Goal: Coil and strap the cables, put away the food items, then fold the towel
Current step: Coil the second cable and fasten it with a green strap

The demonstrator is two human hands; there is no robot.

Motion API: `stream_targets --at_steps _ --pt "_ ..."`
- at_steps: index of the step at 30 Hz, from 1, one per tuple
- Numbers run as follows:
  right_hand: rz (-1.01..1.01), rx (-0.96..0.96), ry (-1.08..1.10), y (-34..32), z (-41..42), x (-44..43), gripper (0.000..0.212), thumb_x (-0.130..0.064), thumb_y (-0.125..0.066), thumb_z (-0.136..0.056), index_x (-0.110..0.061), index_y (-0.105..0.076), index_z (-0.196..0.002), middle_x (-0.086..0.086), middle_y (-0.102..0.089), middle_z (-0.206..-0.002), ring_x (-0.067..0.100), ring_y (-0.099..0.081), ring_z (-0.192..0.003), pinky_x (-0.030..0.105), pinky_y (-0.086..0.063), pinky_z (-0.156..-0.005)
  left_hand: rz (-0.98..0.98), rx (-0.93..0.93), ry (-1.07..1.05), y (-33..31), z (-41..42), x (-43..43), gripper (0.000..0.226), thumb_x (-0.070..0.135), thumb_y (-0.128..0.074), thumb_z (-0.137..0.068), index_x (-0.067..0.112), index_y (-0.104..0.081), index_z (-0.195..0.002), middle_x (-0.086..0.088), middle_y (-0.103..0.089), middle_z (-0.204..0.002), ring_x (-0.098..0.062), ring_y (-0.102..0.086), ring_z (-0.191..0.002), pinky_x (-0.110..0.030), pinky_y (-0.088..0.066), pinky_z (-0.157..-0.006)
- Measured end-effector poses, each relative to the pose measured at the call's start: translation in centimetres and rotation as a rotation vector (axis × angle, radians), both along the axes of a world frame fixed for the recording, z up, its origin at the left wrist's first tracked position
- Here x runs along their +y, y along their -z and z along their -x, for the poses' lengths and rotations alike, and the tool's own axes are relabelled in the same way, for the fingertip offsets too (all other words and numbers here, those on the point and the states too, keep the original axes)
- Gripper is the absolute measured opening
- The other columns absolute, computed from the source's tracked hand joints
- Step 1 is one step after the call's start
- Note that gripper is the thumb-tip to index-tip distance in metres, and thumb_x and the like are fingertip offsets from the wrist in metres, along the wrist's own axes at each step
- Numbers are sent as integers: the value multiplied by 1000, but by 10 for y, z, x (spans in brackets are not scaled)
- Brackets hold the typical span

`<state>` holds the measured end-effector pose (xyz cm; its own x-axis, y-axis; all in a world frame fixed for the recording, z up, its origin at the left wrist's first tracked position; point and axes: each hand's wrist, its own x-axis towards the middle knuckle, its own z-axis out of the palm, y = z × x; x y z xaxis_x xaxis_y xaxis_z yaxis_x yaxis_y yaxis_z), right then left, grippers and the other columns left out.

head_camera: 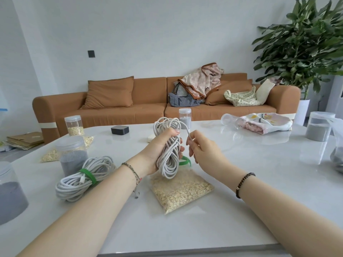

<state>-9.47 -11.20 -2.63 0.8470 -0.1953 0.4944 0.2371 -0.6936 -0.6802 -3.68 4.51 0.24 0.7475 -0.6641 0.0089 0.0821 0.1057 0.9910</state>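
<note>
Your left grip (159, 149) clamps the white cable coil (168, 166) so its loops cannot spring apart; your right grip (203, 154) pinches the loose end (187, 132), likely to guide the last wrap.

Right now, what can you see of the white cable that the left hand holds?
The white cable is a round, rubbery-looking cord wound into long loose loops, held upright over the bag of oats. The left hand grips its middle; the right hand pinches its free end, which leaves the top. No strap is around it yet.
</note>
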Motion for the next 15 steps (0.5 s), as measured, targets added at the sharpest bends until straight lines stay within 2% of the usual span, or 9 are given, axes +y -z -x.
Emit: stream_targets --at_steps 2,4,6,8,12,15 --pt "65 16 4 1 1 -1 15 -15 -42 -106 -13 -52 -95 6 -66 -77 7 -49 -59 24 -38 -58 -27 -83 -33 -1 3 -1 28 35 -57 -95 11 -62 -81 -8 -63 -70 -16 -59 -55 -25 -50 -57" --pt "118 23 6 2 2 -3 15 -11 -43 -105 -11 -55 -97 -4 -61 -71 4 -51 -63 16 -38 -58 -18 -144 -63 0 5 -3 24 31 -59 -96 10 -63 -83 -9 -63 -70 -15 -61 -54 -24 -50 -52" --pt "151 17 11 1 2 -3 16 -7 -44 -104 -9 -59 -100 -17 -54 -68 -7 -53 -63 8 -39 -60 -2 -180 -110 0 6 -4 21 26 -60 -96 9 -64 -84 -10 -63 -68 -14 -64 -53 -23 -50 -50" --pt "171 2 11 -1 3 -3 18 -6 -45 -103 -10 -63 -103 -22 -50 -67 -17 -51 -63 5 -38 -62 -6 -188 -143 -1 6 -4 20 24 -61 -95 9 -64 -83 -11 -63 -67 -14 -64 -52 -22 -50 -50" --pt "191 -10 -17 -3 8 -1 19 -8 -48 -103 -11 -67 -105 -20 -53 -66 -2 -51 -64 8 -39 -63 -11 -190 -176 1 3 -2 17 22 -63 -93 9 -66 -82 -12 -61 -66 -16 -64 -52 -25 -51 -53" --pt "193 3 -59 -4 10 4 18 -11 -50 -103 -12 -68 -102 -3 -60 -67 13 -51 -65 12 -39 -63 -17 -200 -178 3 0 -2 20 26 -70 -87 9 -66 -78 -12 -62 -66 -18 -61 -53 -27 -51 -54"
